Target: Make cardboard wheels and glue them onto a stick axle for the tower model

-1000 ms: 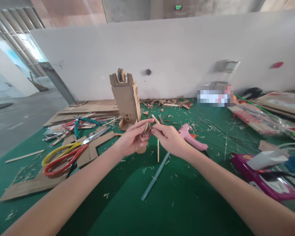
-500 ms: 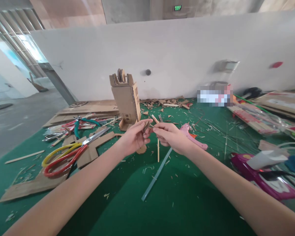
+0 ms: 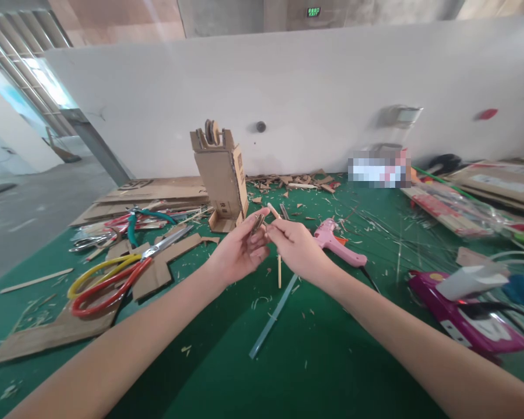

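Observation:
My left hand [image 3: 238,250] pinches a small brown cardboard piece [image 3: 258,223] between thumb and fingers. Close against it on the right, my right hand [image 3: 293,241] has its fingertips pressed together at that piece; whatever they grip is too small to make out. Behind the hands stands an upright cardboard tower [image 3: 218,180] with round discs at its top. A thin wooden stick [image 3: 279,270] and a translucent glue stick [image 3: 273,320] lie on the green table below the hands. To the right of my right hand is a pink glue gun [image 3: 338,247].
Scissors with red and yellow handles [image 3: 113,285] lie on cardboard scraps [image 3: 48,337] at the left, near teal-handled pliers [image 3: 132,228]. A magenta power strip [image 3: 458,326] with plugs sits at the right. Cardboard bits [image 3: 297,183] lie along the white panel [image 3: 288,93].
My right hand has moved slightly left, closer to my left hand, uncovering more of the glue gun. The round cardboard bit below my left hand no longer shows. The whole view has shifted a little.

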Motion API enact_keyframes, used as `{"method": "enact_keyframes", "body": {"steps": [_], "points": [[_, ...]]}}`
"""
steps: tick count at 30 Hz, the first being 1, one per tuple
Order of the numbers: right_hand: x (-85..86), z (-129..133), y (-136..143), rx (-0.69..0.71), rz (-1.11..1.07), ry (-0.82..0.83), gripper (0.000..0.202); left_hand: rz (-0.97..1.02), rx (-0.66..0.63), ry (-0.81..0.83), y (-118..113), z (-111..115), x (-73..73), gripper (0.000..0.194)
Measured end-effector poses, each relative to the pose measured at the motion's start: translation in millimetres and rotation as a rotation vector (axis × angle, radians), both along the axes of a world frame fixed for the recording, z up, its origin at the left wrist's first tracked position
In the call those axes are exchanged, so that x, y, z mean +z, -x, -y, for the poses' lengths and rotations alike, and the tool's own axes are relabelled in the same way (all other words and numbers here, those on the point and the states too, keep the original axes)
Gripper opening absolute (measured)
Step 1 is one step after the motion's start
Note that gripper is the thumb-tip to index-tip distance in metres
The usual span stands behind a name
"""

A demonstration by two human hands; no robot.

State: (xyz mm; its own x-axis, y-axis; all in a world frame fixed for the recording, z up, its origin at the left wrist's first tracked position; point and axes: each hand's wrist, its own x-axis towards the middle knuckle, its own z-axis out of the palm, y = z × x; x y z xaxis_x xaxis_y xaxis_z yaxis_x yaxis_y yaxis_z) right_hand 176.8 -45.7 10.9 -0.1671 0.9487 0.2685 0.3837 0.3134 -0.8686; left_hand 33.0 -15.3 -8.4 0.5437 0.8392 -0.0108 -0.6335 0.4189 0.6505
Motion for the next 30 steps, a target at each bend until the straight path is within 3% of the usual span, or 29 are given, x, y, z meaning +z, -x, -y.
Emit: {"method": "enact_keyframes", "body": {"steps": [3, 5, 11, 14, 17, 21, 24, 27, 30], "points": [[9.3, 5, 2, 0.155, -0.442, 0.446, 0.028, -0.025, -0.012, -0.031, 3, 2, -0.4, 0.028], [14.8, 7, 0, 0.241, -0.611, 0.653, 0.029, -0.047, -0.034, -0.050, 4, 4, -0.8, 0.027], [19.0, 3, -11, 0.390, -0.797, 0.843, 0.028, -0.054, -0.076, -0.063, 0, 7, 1.7, 0.029], [17.8, 2, -11, 0.390, -0.791, 0.758, 0.028, -0.058, -0.082, -0.084, 0, 6, 7.4, 0.025], [16.4, 0, -10, 0.321, -0.656, 0.562, 0.025, -0.096, -0.094, -0.099, 3, 1, 12.1, 0.023], [11.3, -6, -14, 0.069, -0.171, 0.149, 0.022, -0.296, 0.033, -0.299, 8, -7, 15.4, 0.028], [4.9, -8, -17, -0.004, 0.184, -0.083, 0.024, -0.523, 0.159, -0.482, 9, -9, 15.3, 0.042], [-0.4, -8, -17, -0.017, 0.345, -0.159, 0.020, -0.728, 0.176, -0.584, 7, -8, 12.3, 0.041], [-1.0, -8, -15, 0.006, 0.345, -0.148, 0.022, -0.745, 0.166, -0.563, 6, -9, 9.1, 0.028]]}}
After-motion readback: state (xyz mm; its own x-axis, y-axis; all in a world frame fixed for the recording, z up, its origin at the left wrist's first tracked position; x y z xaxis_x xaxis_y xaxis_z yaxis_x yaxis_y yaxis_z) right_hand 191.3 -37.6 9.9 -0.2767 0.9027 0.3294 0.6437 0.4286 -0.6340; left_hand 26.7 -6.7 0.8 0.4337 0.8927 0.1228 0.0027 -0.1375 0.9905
